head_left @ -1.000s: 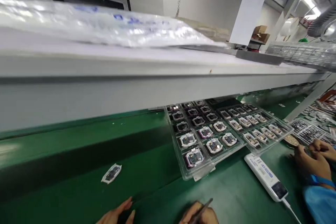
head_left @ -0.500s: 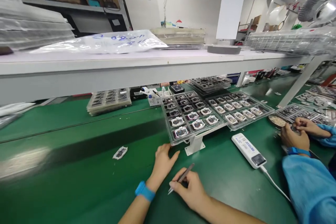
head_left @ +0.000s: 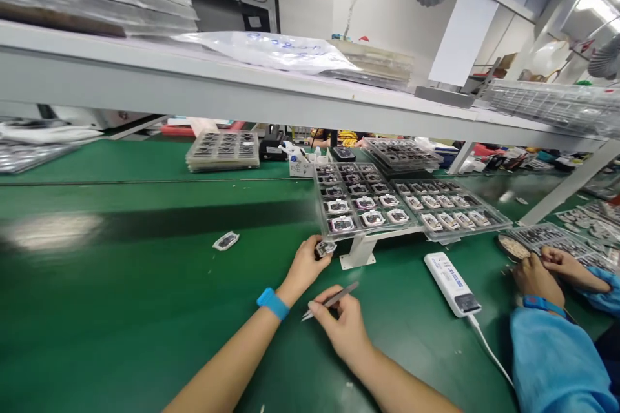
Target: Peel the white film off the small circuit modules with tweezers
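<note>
Head view: since the earlier frame, the left hand (head_left: 304, 264) has closed its fingertips on a small circuit module (head_left: 325, 248), just below the front edge of the clear plastic tray (head_left: 382, 227). The right hand (head_left: 339, 328) still pinches steel tweezers (head_left: 333, 300) in front of the tray, touching nothing else. A co-worker's hands (head_left: 537, 277) stay well right of it.
</note>
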### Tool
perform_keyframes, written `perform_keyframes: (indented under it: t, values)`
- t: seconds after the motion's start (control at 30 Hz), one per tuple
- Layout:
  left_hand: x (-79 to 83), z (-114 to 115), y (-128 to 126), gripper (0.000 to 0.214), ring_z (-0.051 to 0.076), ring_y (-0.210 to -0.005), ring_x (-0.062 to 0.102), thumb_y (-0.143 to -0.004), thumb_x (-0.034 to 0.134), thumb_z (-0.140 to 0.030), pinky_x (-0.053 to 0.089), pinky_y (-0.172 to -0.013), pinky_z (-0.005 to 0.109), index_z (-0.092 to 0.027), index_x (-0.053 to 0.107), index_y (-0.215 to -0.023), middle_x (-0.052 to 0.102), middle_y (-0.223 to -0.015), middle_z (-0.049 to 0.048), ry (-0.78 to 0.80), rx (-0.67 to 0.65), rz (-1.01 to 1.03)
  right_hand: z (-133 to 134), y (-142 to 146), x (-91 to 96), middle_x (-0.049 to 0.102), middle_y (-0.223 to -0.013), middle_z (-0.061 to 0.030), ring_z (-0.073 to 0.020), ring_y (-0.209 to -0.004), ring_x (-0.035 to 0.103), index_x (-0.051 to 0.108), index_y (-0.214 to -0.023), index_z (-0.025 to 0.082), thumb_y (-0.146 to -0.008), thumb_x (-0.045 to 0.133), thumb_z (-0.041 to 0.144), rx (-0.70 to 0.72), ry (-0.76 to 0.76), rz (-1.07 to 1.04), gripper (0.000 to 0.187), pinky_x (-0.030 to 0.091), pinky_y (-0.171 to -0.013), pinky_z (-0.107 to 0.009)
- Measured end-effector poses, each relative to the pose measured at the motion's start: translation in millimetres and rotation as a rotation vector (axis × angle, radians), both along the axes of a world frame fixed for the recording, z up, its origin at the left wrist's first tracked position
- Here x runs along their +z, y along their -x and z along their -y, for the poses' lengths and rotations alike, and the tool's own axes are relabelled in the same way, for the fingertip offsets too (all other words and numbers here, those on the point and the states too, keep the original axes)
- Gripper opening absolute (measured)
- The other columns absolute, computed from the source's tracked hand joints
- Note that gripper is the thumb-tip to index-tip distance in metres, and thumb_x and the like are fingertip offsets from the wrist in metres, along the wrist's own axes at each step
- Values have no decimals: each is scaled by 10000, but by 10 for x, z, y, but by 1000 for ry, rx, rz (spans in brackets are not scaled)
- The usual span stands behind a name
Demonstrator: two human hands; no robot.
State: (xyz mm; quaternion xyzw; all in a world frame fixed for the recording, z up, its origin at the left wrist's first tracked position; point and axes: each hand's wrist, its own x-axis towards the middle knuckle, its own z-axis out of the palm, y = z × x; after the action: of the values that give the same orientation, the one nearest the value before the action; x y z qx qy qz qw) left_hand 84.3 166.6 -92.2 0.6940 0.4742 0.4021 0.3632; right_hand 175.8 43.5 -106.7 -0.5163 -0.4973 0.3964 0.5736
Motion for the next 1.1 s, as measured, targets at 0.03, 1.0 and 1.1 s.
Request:
perform_keyframes:
  t: [0.03,1.0,1.1]
  values:
    - [5,117,123,277,227,-943,694,-946,658,-319,590,-817,425,-166,639,-1176,694,-1141,74,64,-13,47,24,-1,25,705,-691,-24,-181,-660,660,702,-771,184,-767,750,344,-20,-11,-23,167,517,-653,-290]
    - [95,1577,958,403,160,-584,542,-766,551,-341,428,-535,264,-169,657,-1114,696,-762,14,483,-56,231,363,95,184,800,-856,4,-187,-803,720,724,-880,277,-825,772,139,172,-344,141,156,516,-803,-350]
    - [123,1586,963,368,188,-678,611,-771,545,-329,458,-572,265,-175,673,-1081,735,-838,40,417,-44,206,368,88,204,795,-850,-8,-193,-794,717,722,-881,270,-828,770,154,173,-332,172,137,525,-778,-352]
